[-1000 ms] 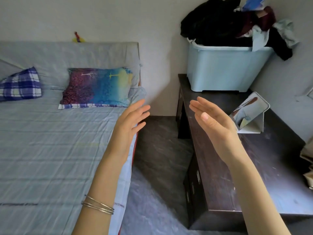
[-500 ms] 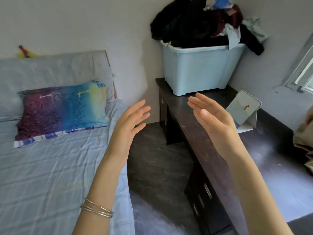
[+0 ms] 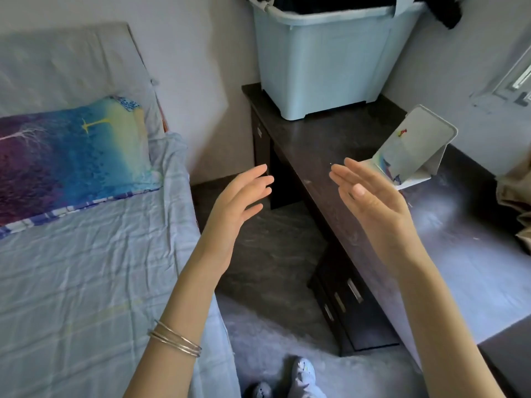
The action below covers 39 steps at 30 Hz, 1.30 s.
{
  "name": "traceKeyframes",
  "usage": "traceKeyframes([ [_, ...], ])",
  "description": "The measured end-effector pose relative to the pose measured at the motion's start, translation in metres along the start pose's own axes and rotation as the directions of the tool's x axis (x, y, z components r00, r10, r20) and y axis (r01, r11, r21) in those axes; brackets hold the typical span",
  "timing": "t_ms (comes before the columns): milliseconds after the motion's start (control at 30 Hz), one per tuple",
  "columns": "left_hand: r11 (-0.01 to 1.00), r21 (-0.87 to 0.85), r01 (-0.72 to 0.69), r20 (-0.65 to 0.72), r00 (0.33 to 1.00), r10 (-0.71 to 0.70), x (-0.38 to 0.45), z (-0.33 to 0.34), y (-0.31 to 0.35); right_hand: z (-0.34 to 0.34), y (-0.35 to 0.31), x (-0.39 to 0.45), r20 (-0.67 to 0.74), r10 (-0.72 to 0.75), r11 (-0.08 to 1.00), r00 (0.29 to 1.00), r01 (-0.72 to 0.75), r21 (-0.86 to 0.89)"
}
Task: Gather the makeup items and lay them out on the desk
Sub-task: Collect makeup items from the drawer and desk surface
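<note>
Two hands are raised in front of the person, palms turned toward each other: the left hand (image 3: pixel 235 205) over the gap between bed and furniture, the right hand (image 3: pixel 370 202) over the near edge of the worktop (image 3: pixel 324 147). On both, the fingers (image 3: pixel 255 175) are straight, loosely apart and hold nothing. No makeup items can be made out anywhere in view, so the task seems to be at its very start, in the searching stage; where the items lie cannot be told from here. A likely next move is to look further or open one of the drawers (image 3: pixel 346 294) in the dark cabinet front, which would call for a hand to reach low to the metal handles. On the dark, faintly scuffed worktop stand a pale blue storage bin (image 3: pixel 321 58), heaped with dark clothes, at the far end against the wall, and a small folding mirror (image 3: pixel 416 147) propped up just beyond the right hand. Something tan (image 3: pixel 514 202) sits at the right edge, too cropped to name. To the left is a bed (image 3: pixel 71 268) with a creased pale checked sheet and a blue and purple pillow (image 3: pixel 71 150). Dark floor runs between them, with the person's feet (image 3: pixel 301 374) below.
</note>
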State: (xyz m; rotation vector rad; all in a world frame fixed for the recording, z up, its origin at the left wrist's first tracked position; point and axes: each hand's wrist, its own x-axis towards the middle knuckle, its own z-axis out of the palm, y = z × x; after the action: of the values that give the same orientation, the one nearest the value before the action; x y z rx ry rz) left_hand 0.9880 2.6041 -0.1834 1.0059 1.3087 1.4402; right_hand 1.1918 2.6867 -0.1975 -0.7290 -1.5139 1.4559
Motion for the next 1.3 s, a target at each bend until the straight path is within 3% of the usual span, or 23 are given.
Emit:
traceKeyframes([
  [367,0.996,0.040,0.080,0.173,0.981,-0.085,0.085,0.090,-0.021,-0.083,0.012,0.030,-0.108,0.038,0.999,0.993,-0.039,-0.001],
  [667,0.957,0.166,0.237,0.453,0.844,-0.287,0.134,0.149,-0.072,-0.127,0.051,-0.002,-0.431,0.155,0.988,0.889,-0.141,0.064],
  [867,0.905,0.244,0.348,0.584,0.693,-0.423,0.160,0.154,-0.113,-0.110,0.085,-0.020,-0.623,0.229,0.973,0.748,-0.172,0.151],
  [1033,0.821,0.337,0.462,0.613,0.554,-0.563,0.163,0.138,-0.153,-0.078,0.124,-0.034,-0.757,0.313,0.949,0.573,-0.149,0.279],
  [1300,0.592,0.485,0.644,0.533,0.319,-0.783,0.137,0.115,-0.233,-0.025,0.219,-0.061,-0.739,0.606,0.785,0.295,-0.073,0.615],
])
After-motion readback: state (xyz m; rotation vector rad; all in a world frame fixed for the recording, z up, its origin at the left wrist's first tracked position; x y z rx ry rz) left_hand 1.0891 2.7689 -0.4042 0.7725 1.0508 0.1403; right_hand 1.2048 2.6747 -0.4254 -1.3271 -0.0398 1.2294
